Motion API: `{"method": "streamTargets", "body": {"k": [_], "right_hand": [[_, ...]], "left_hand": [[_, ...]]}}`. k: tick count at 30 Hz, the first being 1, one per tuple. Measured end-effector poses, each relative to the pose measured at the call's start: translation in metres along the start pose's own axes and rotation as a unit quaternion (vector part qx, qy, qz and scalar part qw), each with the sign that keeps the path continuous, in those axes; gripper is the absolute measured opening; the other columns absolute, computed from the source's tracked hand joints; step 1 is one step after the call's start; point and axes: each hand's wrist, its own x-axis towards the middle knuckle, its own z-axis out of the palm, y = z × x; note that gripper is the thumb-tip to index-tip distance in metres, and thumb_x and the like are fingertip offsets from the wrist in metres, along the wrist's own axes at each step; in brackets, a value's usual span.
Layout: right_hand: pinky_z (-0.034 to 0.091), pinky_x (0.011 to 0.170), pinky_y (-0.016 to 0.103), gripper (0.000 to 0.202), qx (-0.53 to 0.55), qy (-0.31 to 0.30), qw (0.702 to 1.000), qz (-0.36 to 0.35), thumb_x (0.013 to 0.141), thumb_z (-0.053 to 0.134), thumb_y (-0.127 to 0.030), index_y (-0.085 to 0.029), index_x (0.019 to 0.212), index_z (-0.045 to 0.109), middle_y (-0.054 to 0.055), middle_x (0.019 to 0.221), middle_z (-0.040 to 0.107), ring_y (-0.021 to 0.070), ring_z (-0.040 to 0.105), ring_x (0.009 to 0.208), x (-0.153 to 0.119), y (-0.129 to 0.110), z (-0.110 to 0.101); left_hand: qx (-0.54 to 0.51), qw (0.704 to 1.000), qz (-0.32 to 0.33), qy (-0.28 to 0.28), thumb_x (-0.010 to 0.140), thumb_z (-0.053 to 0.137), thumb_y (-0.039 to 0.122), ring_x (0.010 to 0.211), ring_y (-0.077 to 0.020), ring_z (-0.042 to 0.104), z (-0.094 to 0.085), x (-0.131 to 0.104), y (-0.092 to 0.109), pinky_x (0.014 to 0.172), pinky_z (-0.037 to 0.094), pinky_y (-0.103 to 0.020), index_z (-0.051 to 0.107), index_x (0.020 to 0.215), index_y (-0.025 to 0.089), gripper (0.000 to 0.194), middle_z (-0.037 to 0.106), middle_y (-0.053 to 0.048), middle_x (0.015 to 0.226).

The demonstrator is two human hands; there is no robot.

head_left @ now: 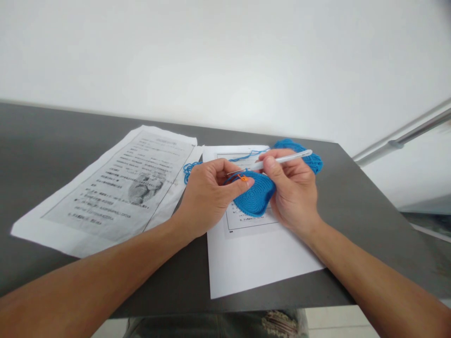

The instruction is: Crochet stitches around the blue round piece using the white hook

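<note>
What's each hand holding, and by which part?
Left hand: blue crocheted piece, by its upper-left edge. Right hand: white-handled tool, by its handle.

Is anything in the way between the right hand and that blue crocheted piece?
Nothing visible blocks it. The right hand holds a white-handled hook, its metal shaft at the top edge of the blue piece. The left hand pinches that edge; a small orange clip sits there too.

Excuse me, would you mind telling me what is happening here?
A person's left hand pinches a curved, blue crocheted yarn piece near a small orange marker. The right hand holds a white-handled tool, its thin shaft at the piece's upper edge. A blue yarn bundle lies beyond the right hand; printed white paper sheets lie on a dark grey table.
</note>
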Motion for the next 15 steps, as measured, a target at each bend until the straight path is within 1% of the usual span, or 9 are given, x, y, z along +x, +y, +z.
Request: {"method": "streamTargets", "body": {"k": [5, 9, 12, 15], "right_hand": [[0.054, 0.055, 0.024, 0.029, -0.015, -0.012, 1.000, -0.001, 0.080, 0.089, -0.048, -0.025, 0.084, 0.071, -0.004, 0.068, 0.071, 0.0123, 0.066, 0.060, -0.0001, 0.0012, -0.0028], [0.054, 0.056, 0.024, 0.029, -0.013, -0.020, 1.000, -0.001, 0.081, 0.088, -0.048, -0.025, 0.084, 0.070, -0.004, 0.069, 0.071, 0.0124, 0.066, 0.061, -0.0004, 0.0020, -0.0034], [0.054, 0.057, 0.024, 0.027, -0.019, -0.019, 0.999, -0.021, 0.083, 0.086, -0.046, -0.024, 0.084, 0.071, -0.003, 0.072, 0.071, 0.0116, 0.065, 0.062, -0.0015, 0.0015, -0.0014], [0.052, 0.056, 0.023, 0.025, -0.056, -0.013, 0.997, -0.047, 0.085, 0.084, -0.046, -0.025, 0.084, 0.071, -0.003, 0.072, 0.069, 0.0114, 0.062, 0.062, -0.0033, -0.0006, 0.0014]], "left_hand": [[-0.014, 1.000, -0.009, -0.018, 0.067, 0.091, 0.027, 0.065, -0.0137, 0.067, -0.0013, -0.0001, -0.0001, 0.061, 0.052, -0.025, 0.074, 0.079, 0.017, 0.024, 0.078, -0.002, 0.077], [0.001, 1.000, 0.001, -0.013, 0.069, 0.089, 0.024, 0.065, -0.0128, 0.066, -0.0011, 0.0001, -0.0005, 0.061, 0.051, -0.023, 0.073, 0.079, 0.017, 0.020, 0.079, -0.002, 0.077], [0.016, 1.000, 0.008, -0.003, 0.071, 0.087, 0.025, 0.064, -0.0124, 0.064, 0.0004, 0.0002, -0.0013, 0.059, 0.048, -0.023, 0.070, 0.078, 0.017, 0.020, 0.077, -0.001, 0.075], [0.011, 1.000, 0.005, -0.008, 0.071, 0.087, 0.024, 0.064, -0.0123, 0.064, 0.0018, -0.0004, -0.0009, 0.059, 0.047, -0.023, 0.070, 0.077, 0.017, 0.020, 0.077, -0.001, 0.075]]}}
